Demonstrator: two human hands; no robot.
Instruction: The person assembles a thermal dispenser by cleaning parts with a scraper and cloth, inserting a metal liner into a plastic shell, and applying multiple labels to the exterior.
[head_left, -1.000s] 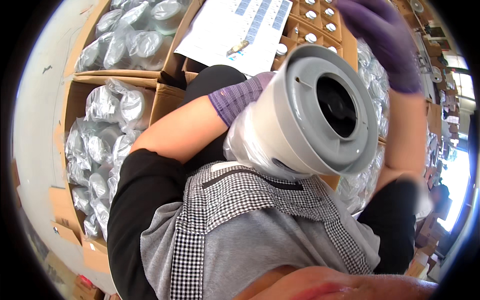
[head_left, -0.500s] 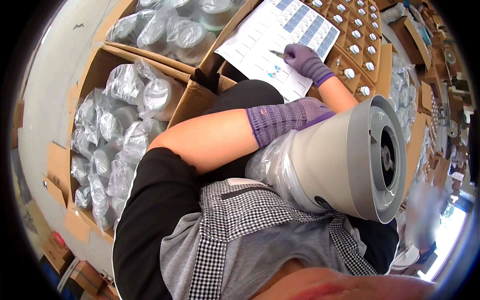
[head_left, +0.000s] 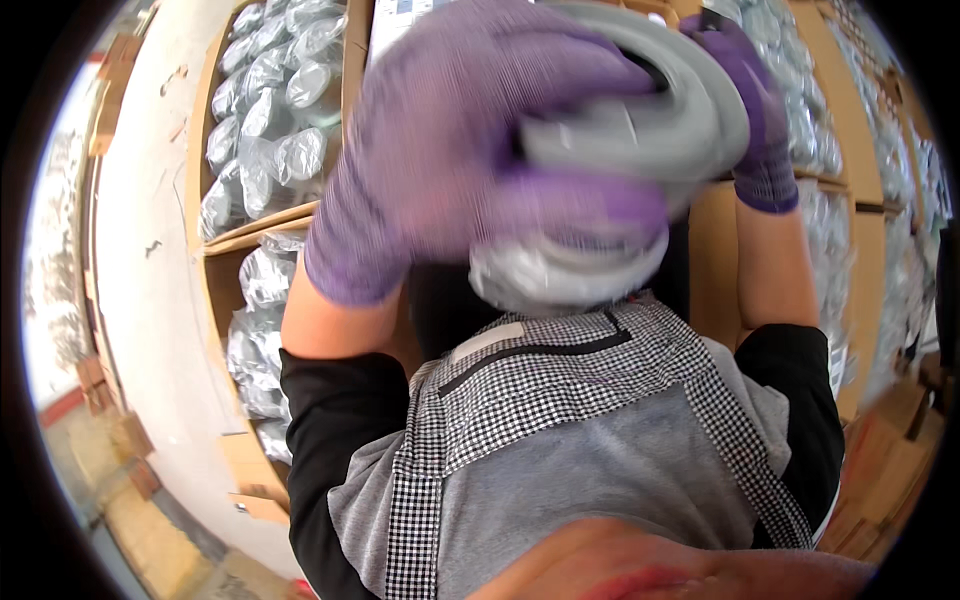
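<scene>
A grey round tapered housing (head_left: 710,130) with a dark central opening is held up in front of my chest. Clear plastic wrapping (head_left: 540,275) covers its lower end, close to my checked apron (head_left: 540,395). My left hand (head_left: 450,130), in a purple knit glove and smeared by motion, is closed on the housing: its fingers reach over the rim toward the opening, and the thumb lies along the near side. My right hand (head_left: 750,90), also gloved, is raised beside the housing's right edge. Its fingers are closed around a small dark thing (head_left: 711,20), too unclear to name.
An open carton (head_left: 195,160) of plastic-bagged clear containers (head_left: 270,105) stands at the left, with another bagged lot (head_left: 262,330) nearer me. Part of a printed sheet (head_left: 395,20) shows beyond my left hand. More cartons (head_left: 865,110) and bagged items (head_left: 825,230) line the right.
The housing has gone from under my left arm at the right to the middle, now gripped by my left hand. My right hand has left the printed sheet and moved right.
</scene>
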